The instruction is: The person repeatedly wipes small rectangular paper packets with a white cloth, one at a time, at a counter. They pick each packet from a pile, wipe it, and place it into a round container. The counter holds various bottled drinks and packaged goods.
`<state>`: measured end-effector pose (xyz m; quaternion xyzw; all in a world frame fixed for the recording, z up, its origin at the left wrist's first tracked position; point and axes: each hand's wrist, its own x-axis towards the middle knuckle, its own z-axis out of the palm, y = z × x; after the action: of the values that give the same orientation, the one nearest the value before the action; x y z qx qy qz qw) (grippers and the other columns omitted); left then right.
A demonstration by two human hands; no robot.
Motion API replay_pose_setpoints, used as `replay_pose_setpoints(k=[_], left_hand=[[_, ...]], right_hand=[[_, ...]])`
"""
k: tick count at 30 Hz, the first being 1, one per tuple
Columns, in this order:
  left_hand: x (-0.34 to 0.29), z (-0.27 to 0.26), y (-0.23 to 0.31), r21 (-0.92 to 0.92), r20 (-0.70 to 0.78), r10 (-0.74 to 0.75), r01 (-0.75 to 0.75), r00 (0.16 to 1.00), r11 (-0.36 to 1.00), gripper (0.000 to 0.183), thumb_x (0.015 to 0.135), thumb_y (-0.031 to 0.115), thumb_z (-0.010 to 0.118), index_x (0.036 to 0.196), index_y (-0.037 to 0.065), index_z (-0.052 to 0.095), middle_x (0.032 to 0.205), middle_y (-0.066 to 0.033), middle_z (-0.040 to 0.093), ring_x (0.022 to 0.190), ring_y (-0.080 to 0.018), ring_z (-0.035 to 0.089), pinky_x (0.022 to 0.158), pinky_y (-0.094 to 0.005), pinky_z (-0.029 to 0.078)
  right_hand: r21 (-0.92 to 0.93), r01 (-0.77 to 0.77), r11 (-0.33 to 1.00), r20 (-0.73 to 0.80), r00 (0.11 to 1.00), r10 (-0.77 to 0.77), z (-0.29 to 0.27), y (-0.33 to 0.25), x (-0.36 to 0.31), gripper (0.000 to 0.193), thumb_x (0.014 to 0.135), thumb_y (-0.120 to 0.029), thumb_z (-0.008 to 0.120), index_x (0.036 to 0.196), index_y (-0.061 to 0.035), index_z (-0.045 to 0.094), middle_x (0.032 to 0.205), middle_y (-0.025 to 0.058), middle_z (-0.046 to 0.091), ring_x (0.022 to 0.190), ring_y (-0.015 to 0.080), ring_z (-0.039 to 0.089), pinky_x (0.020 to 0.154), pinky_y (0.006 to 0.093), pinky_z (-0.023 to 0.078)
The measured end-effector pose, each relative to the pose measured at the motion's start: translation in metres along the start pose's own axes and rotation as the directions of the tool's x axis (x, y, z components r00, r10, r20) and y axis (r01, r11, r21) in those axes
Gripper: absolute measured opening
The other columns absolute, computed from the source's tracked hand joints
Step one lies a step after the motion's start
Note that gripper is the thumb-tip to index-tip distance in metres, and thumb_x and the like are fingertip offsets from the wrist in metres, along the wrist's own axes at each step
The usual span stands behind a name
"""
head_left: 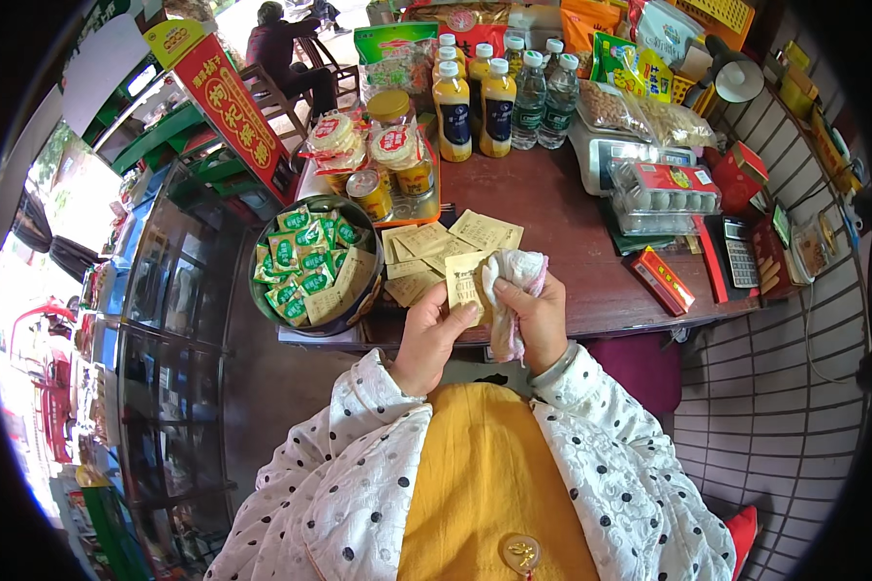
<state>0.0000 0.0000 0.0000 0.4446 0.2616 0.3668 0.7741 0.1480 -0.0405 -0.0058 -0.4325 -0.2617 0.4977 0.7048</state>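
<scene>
Between the thumb and fingers of my left hand (pixel 424 337) is a small tan paper packet (pixel 463 281), held upright above the table's front edge. A white cloth with a pink edge (pixel 519 271) is bunched in my right hand (pixel 543 321), and it lies against the packet's right side. Several similar tan packets (pixel 484 229) are spread on the table just beyond my hands. To their left, a round dark container (pixel 366 300) holds many green-and-white sachets (pixel 283 254), with a tan packet (pixel 344 284) lying on top.
Bottles (pixel 497 111), cans (pixel 368 192) and bagged snacks (pixel 394 53) stand along the back of the red-brown table (pixel 572 208). At right are a scale (pixel 591 160), an egg carton (pixel 664 189), a red-yellow box (pixel 662 281) and a calculator (pixel 739 254). Another person (pixel 279 53) sits far off.
</scene>
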Motion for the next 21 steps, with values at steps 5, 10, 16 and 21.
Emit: replay_pose_setpoints(k=[5,10,16,21], left_hand=[[-0.001,0.001,-0.003,0.148,0.018,0.045,-0.047,0.999,0.988,0.03,0.09,0.004,0.061,0.119,-0.002,0.054,0.111,-0.0072,0.063,0.096,-0.0132,0.062,0.083,-0.0276,0.051],[0.001,-0.009,-0.005,0.365,-0.096,0.115,-0.072,0.989,0.928,0.023,0.087,0.006,0.066,0.106,-0.004,0.062,0.087,-0.003,0.067,0.08,-0.0078,0.062,0.071,-0.0226,0.051],[0.004,-0.015,0.011,0.509,-0.15,0.221,-0.116,0.964,0.853,0.019,0.082,0.003,0.062,0.099,-0.005,0.066,0.083,-0.0014,0.068,0.071,-0.0038,0.056,0.062,-0.0223,0.047],[0.007,-0.024,0.011,0.623,-0.137,0.249,-0.112,0.959,0.774,0.019,0.079,0.007,0.062,0.095,-0.003,0.066,0.071,-0.0051,0.066,0.066,-0.0049,0.056,0.06,-0.0252,0.046]], right_hand=[[0.015,0.06,0.998,-0.076,0.995,-0.059,0.003,0.001,0.001,0.042,0.084,0.007,0.059,0.125,0.0032,0.053,0.105,0.0091,0.064,0.091,0.0157,0.062,0.082,0.0302,0.051],[0.073,0.036,0.997,-0.085,0.996,-0.03,0.006,-0.004,0.006,0.051,0.086,0.007,0.057,0.135,0.0035,0.041,0.111,0.0096,0.061,0.092,0.0162,0.061,0.084,0.0309,0.05],[0.032,0.075,0.997,-0.125,0.99,-0.071,0.001,-0.006,0.007,0.055,0.09,0.006,0.049,0.142,-0.0043,0.033,0.115,0.0118,0.059,0.072,0.0114,0.06,0.055,0.0251,0.053],[-0.364,0.268,0.892,0.131,0.963,-0.236,0.018,-0.024,-0.015,0.057,0.082,0.009,0.056,0.136,-0.0033,0.043,0.128,0.0119,0.057,0.097,0.0194,0.063,0.072,0.0276,0.054]])
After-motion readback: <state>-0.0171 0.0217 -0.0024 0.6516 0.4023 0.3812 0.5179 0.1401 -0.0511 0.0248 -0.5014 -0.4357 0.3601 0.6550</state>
